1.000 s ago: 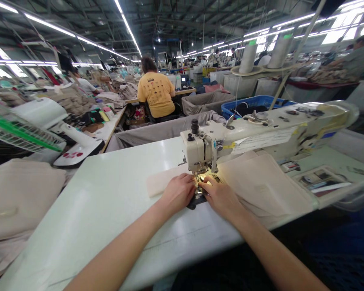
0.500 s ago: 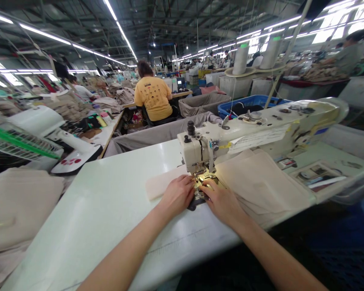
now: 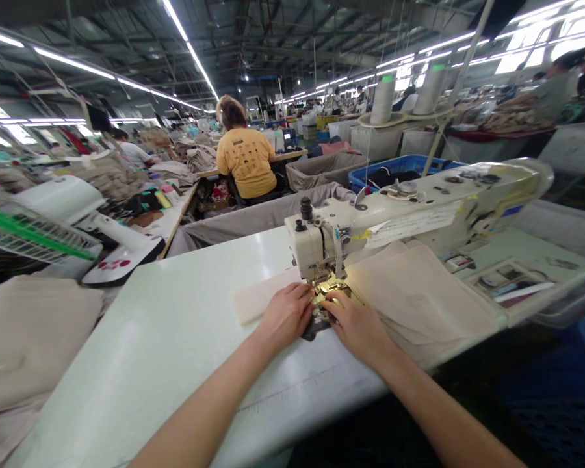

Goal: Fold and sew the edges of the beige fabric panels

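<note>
A cream fabric strip (image 3: 257,296) lies on the sewing table, running under the head of the sewing machine (image 3: 316,250). My left hand (image 3: 288,313) rests on its right end, fingers pressed together against the cloth beside the needle. On the other side of the lit needle plate (image 3: 332,286), my right hand (image 3: 359,325) has its thumb and fingers drawn together close to the presser foot. Whatever lies between those fingertips is too small to make out. Flat beige fabric panels (image 3: 419,296) are stacked right of my right hand, under the machine arm.
More beige panels (image 3: 34,338) lie at the left edge, below a white fan (image 3: 63,208). Cloth-lined bins (image 3: 253,214) stand behind the table, near a blue basket (image 3: 400,170). A person in a yellow shirt (image 3: 247,162) sits beyond. Thread cones (image 3: 383,101) stand at the upper right.
The person in the yellow shirt has turned their head. Both my hands and the fabric strip stay in nearly the same place; the view has shifted slightly.
</note>
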{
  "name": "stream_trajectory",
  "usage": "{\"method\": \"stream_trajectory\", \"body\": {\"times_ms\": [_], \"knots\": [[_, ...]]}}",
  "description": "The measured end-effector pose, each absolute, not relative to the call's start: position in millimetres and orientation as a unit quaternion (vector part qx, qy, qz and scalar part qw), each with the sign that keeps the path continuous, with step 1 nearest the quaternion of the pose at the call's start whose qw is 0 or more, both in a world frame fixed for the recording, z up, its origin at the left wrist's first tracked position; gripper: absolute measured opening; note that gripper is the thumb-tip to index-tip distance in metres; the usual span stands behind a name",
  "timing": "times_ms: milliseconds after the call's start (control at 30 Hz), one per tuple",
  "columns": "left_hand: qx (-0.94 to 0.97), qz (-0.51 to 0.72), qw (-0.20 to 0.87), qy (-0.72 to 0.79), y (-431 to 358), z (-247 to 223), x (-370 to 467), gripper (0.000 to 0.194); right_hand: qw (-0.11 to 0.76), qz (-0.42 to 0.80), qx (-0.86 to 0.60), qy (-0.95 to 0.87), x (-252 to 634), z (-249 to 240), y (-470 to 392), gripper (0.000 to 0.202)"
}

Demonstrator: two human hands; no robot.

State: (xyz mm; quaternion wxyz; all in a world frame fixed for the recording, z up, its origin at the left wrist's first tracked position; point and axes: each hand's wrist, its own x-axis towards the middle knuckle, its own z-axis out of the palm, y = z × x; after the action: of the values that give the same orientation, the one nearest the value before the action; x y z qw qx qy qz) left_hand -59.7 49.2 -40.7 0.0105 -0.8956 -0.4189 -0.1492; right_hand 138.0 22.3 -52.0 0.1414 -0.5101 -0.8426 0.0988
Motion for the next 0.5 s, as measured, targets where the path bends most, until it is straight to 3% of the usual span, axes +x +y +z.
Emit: {"method": "stream_trajectory", "body": {"times_ms": [333, 500], "knots": [[-0.884, -0.179, 0.001, -0.432, 47.4, -43.8, -61.3, 0.025, 0.139, 0.089, -0.514, -0.842, 136.1, -53.1, 21.8, 0.039], [-0.883, -0.183, -0.003, -0.433, 39.9, -43.3, -61.3, 0.025, 0.183, 0.106, -0.532, -0.82, 138.9, -56.5, 23.0, 0.034]]}}
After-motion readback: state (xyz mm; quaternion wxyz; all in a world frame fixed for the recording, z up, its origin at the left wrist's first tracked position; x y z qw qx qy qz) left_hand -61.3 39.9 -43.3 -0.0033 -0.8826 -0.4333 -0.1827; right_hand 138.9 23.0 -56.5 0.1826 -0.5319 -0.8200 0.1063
